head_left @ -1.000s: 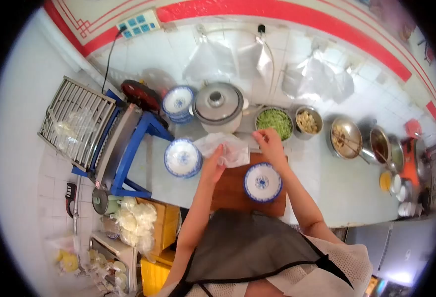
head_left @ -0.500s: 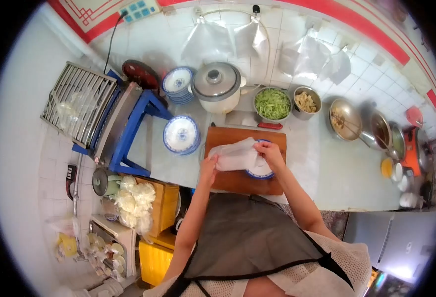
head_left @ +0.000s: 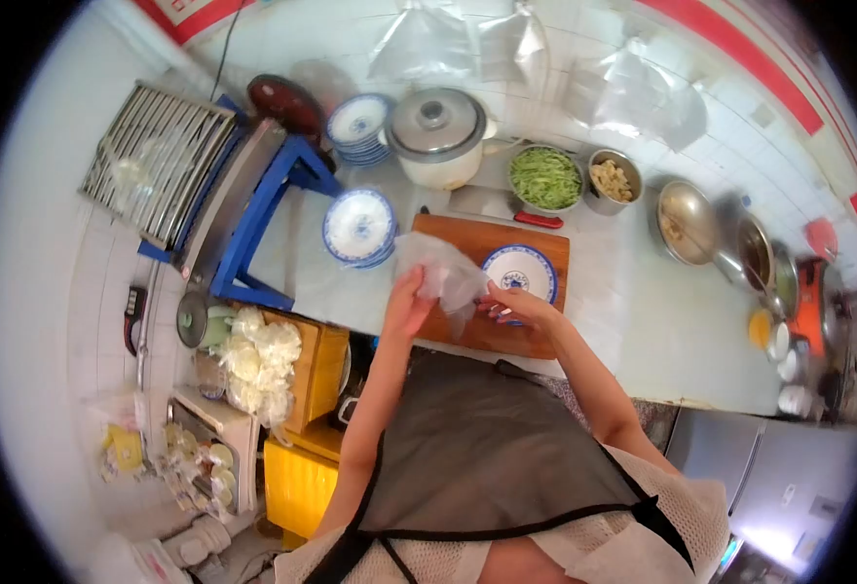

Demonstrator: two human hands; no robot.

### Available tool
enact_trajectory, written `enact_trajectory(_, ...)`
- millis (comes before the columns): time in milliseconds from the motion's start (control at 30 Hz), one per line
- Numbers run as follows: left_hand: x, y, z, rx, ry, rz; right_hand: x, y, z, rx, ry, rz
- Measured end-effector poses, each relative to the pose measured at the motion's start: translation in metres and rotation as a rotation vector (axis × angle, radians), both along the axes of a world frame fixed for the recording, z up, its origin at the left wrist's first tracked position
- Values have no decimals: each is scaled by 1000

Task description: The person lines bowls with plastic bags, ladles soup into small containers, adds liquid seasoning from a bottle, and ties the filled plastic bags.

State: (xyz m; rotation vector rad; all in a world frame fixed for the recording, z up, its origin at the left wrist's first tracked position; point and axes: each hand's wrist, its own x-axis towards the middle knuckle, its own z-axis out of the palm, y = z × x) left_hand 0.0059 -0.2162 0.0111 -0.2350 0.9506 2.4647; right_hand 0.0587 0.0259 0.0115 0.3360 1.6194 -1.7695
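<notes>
Plastic bag: thin, whitish, see-through and crumpled, its lower end hanging loose; held above the left part of the wooden board.
Left hand: closed on the bag, thumb and fingers gripping the film.
Right hand: apart from the left, at the bag's right edge, over the near rim of a blue-rimmed dish; cannot tell whether its fingertips pinch the film.
Board: reddish brown, the dish on its right half.
Tabletop: pale; behind the board, a red-handled knife, a lidded pot and green shreds in a bowl.
Room: white tiled wall, clear bags hanging there; a blue frame at the left.
</notes>
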Motion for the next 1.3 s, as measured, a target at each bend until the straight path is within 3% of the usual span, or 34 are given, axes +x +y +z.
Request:
enact_trajectory(33, 1, 2, 0, 31, -6, 18, 2, -6, -2, -4, -1, 25)
enact_trajectory(100, 3, 3, -1, -22, -6, 9, 0, -18, -7, -582, -51, -305)
enact_trajectory(167, 0, -3, -24, -79, -58, 82, -12, -7, -41, -479, 222, -404)
enact_trajectory(267, 0, -15, -40, -457, 45, 25, -29, 16, -55, -151, 256, -441)
enact_trajectory(367, 0, -14, -41, -469, -23, 189, -31, 2, 2, -282, 306, -487)
enact_trajectory(467, -14, -23, -69, -570, -29, 138, -44, 28, -7, -262, 336, -470)
enact_trajectory(533, -23, -34, -99, -961, 104, 197, -51, 54, -17, -235, 382, -476)
enact_trajectory(567, -25, -42, -111, -959, 100, 207, -53, 64, -21, -210, 425, -499)
enact_trajectory(633, -33, -59, -132, -1465, 219, 213, -53, 87, -11, -242, 442, -563)
enact_trajectory(667, -35, -65, -144, -1463, 219, 215, -53, 96, -7, -275, 460, -641)
enact_trajectory(733, -38, -68, -152, -1691, 122, 285, -54, 116, -8, -212, 513, -666)
enact_trajectory(767, -41, -66, -157, -1686, 137, 269, -49, 127, -10, -149, 561, -696)
enact_trajectory(867, -30, -61, -107, -1726, 3, 61, -34, 133, -9, -106, 599, -711)
enact_trajectory(933, -14, -44, -67, -2090, 321, 618, -21, 107, 14, -137, 588, -736)
enact_trajectory(967, -15, -34, -56, -2086, 340, 603, -16, 103, 13, -131, 586, -756)
enact_trajectory(1033, -18, -7, -45, -1717, 514, 574, -7, 94, 9, -257, 424, -694)
enact_trajectory(1100, -10, 46, -51, -1359, 748, 408, 1, 80, -4, -200, 379, -652)
enact_trajectory(1167, 0, 76, 18, -610, 217, -394, 9, 47, 9, -135, 410, -517)
enact_trajectory(1200, 3, 84, 22, -605, 224, -408, 15, 25, 32, -91, 431, -461)
enact_trajectory(1267, 8, 100, 22, -30, 56, -394, 22, 12, 53, -44, 455, -419)
enact_trajectory(1300, 7, 101, 21, -29, 55, -409, 25, 13, 54, -39, 440, -407)
